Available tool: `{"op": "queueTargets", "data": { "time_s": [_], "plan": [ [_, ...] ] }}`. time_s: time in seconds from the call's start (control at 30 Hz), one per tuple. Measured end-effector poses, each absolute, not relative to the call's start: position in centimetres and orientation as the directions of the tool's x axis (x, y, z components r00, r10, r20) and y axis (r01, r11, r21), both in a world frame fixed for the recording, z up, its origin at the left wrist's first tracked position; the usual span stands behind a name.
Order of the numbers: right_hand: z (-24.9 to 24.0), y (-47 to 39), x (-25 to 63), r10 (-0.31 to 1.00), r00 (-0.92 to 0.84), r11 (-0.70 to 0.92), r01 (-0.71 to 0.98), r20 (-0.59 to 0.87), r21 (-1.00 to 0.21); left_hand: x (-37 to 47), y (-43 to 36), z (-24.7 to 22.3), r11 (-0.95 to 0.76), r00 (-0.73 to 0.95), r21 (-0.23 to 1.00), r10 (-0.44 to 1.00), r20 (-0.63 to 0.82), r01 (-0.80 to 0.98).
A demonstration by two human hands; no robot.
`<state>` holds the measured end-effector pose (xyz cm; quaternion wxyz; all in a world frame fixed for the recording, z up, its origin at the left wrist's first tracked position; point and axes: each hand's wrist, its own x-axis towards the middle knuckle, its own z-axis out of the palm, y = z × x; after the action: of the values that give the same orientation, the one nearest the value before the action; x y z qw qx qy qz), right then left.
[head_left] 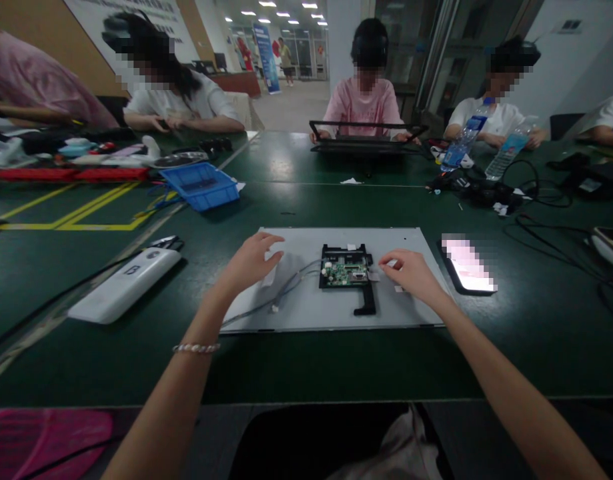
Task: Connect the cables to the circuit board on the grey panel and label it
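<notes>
A flat grey panel (296,313) lies on the green table. On its middle sits a black frame (369,300) with a green circuit board (343,272) in it. Thin grey cables (286,288) run from the board's left side to the panel's lower left corner. My left hand (253,262) is over the panel's left part, fingers apart and nothing between them. Just right of the board is my right hand (409,272), thumb and fingertips close together near a small pale tab (374,277); whether they hold anything is too small to tell.
A white power bank (126,283) lies at the left, a lit phone (469,265) at the right. Farther back are a blue basket (201,187), a black frame stand (369,140), bottles (510,148) and tangled cables. Several people sit across the table (286,200).
</notes>
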<state>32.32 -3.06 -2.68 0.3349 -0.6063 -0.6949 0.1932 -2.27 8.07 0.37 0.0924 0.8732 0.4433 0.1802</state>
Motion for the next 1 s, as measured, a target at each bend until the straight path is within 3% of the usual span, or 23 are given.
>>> {"op": "queueTargets", "data": {
  "time_s": [0.2, 1.0],
  "plan": [
    [-2.8, -3.1, 32.1, 0.975, -0.046, 0.181, 0.727, 0.216, -0.663, -4.7, 8.6, -1.3, -0.485, 0.489, 0.449, 0.864, 0.115, 0.751],
    [-3.3, -2.9, 32.3, 0.973, -0.05, 0.185, 0.757, 0.227, -0.627, -5.0, 9.1, -2.4, -0.446, 0.445, 0.497, 0.886, 0.129, 0.744]
  ]
}}
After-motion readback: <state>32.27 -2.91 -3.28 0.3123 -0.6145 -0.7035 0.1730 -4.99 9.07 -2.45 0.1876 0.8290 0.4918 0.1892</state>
